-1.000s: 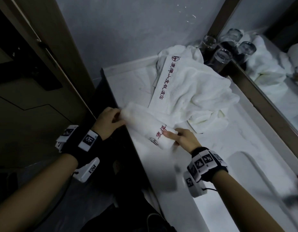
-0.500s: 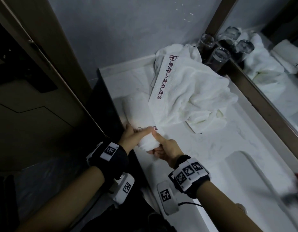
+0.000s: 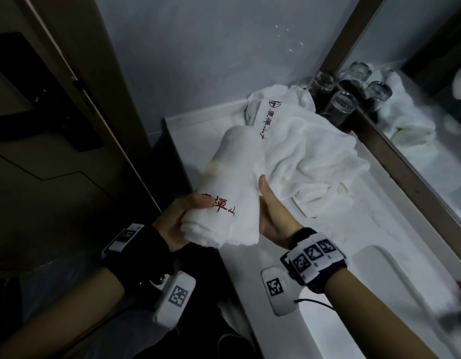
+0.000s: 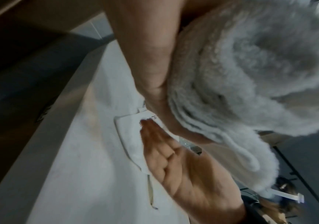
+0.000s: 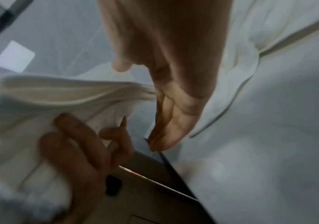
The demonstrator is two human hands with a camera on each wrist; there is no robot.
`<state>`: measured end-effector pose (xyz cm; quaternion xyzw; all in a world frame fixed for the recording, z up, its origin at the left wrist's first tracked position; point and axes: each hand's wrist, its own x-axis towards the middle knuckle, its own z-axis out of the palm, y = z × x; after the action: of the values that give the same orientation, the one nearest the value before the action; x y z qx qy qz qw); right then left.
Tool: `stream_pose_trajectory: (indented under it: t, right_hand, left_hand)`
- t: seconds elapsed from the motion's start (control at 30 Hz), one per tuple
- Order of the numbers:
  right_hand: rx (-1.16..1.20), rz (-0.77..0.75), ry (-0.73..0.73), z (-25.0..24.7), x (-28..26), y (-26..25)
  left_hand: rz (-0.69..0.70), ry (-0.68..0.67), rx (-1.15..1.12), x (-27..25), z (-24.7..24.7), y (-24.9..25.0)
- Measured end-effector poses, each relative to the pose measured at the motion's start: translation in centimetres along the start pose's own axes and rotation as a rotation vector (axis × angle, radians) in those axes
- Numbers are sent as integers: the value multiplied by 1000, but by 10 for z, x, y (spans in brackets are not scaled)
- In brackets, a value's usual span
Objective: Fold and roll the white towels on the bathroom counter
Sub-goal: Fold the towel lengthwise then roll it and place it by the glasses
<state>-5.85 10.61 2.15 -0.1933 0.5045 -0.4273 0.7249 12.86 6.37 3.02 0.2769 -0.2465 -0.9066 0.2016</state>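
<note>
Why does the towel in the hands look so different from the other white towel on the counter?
The rolled towel is wound into a tight tube; the loose towel is spread out and crumpled. The rolled towel is held up between the left hand and right hand; the loose towel lies on the counter, untouched. Both are white with red lettering.
</note>
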Motion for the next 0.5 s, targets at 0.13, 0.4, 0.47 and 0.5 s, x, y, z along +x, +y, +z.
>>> stream_pose_trajectory:
  t: [0.13, 0.4, 0.47, 0.5]
  right_hand:
    - [271, -120, -163, 15, 3, -19]
    - [304, -178, 55, 33, 54, -31]
    - [429, -215, 77, 35, 70, -37]
    - [490, -231, 89, 36, 77, -40]
  left_hand:
    - [-48, -67, 51, -6, 3, 16]
    - [76, 135, 87, 19, 1, 47]
    - [52, 196, -33, 23, -7, 53]
    - [20, 202, -74, 24, -12, 55]
